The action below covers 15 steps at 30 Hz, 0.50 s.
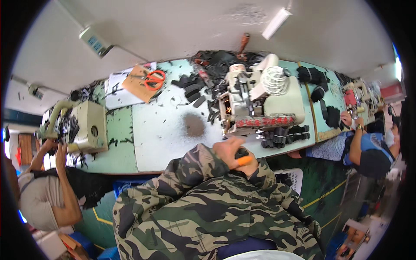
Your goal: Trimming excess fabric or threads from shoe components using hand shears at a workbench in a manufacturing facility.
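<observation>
My left hand [226, 152] and my right hand [249, 169] are close together in front of my body, at the front edge of the table. Fingers curled, both hands close on a small black fabric-like piece [241, 153], mostly hidden between them. A short orange thing [244, 160] lies along the fingers there; whether it is a finger cover or a handle I cannot tell. Just beyond my hands is a cream sewing machine [284, 108] with a red-marked front bar. Bundles of black pieces [281, 138] lie at the machine's near side.
Orange-handled scissors [154, 80] rest on brown card and white paper at the back left. Loose black pieces [190, 88] and a dark dust patch [193, 125] mark the pale table [151, 147]. People work at machines on both sides. A white basket [295, 178] stands below right.
</observation>
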### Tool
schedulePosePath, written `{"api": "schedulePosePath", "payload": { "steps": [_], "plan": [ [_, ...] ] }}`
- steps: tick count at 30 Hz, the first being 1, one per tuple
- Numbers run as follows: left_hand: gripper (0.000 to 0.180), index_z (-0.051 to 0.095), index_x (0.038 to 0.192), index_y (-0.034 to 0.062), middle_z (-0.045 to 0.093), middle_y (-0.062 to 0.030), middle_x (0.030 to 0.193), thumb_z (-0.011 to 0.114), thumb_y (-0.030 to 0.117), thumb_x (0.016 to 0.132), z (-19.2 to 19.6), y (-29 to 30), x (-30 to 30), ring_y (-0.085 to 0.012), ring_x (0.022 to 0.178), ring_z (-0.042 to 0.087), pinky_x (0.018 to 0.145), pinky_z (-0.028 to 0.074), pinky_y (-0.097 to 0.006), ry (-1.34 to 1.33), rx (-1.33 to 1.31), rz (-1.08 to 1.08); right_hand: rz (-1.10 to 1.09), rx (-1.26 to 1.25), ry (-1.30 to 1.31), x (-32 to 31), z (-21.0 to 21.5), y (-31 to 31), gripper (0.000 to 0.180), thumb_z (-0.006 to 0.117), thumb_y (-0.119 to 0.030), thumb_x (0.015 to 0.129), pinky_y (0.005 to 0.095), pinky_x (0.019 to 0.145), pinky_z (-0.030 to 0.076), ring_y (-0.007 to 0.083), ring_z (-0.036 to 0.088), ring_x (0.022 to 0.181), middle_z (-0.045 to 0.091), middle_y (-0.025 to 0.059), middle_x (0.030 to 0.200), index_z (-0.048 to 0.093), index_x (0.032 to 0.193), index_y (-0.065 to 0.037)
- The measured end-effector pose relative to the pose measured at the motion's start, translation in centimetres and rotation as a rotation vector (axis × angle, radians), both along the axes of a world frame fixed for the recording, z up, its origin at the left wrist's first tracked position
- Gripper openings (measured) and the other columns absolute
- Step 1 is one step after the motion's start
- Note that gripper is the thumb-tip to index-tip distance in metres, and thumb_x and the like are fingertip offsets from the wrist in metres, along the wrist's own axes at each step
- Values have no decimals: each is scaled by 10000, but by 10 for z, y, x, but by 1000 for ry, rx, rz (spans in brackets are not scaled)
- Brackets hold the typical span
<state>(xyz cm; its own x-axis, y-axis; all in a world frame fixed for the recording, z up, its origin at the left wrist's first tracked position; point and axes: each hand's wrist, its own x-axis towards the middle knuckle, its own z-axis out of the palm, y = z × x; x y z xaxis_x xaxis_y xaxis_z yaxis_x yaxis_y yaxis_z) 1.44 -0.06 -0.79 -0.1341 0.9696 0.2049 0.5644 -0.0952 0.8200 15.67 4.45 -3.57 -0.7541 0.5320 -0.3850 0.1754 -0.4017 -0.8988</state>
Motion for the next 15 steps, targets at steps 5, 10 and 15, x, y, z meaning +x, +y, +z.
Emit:
{"api": "schedulePosePath", "payload": {
  "steps": [5, 10, 15],
  "plan": [
    [223, 574, 793, 71, 547, -99, 704, 668, 231, 670, -8, 5, 6, -300, 601, 554, 524, 452, -345, -114, 74, -52, 86, -35, 20, 7, 17, 10, 647, 762, -50, 578, 270, 793, 443, 131, 526, 924, 541, 40, 1017, 431, 1134, -36],
    [154, 564, 786, 72, 543, -95, 682, 635, 179, 702, -19, 5, -2, -293, 573, 554, 500, 450, -348, -106, 87, 15, 210, 65, -141, 0, 12, 13, 338, 758, -93, 593, 279, 737, 452, 144, 578, 803, 615, 54, 837, 589, 867, 9],
    [371, 455, 1165, 129, 618, -161, 788, 492, 144, 796, -64, 57, -120, -335, 732, 604, 638, 477, -399, 285, -619, 173, -117, -245, -66, -1, 5, 22, 216, 654, 6, 675, 274, 609, 492, 160, 599, 650, 618, 94, 801, 568, 873, 17]
  ]
}}
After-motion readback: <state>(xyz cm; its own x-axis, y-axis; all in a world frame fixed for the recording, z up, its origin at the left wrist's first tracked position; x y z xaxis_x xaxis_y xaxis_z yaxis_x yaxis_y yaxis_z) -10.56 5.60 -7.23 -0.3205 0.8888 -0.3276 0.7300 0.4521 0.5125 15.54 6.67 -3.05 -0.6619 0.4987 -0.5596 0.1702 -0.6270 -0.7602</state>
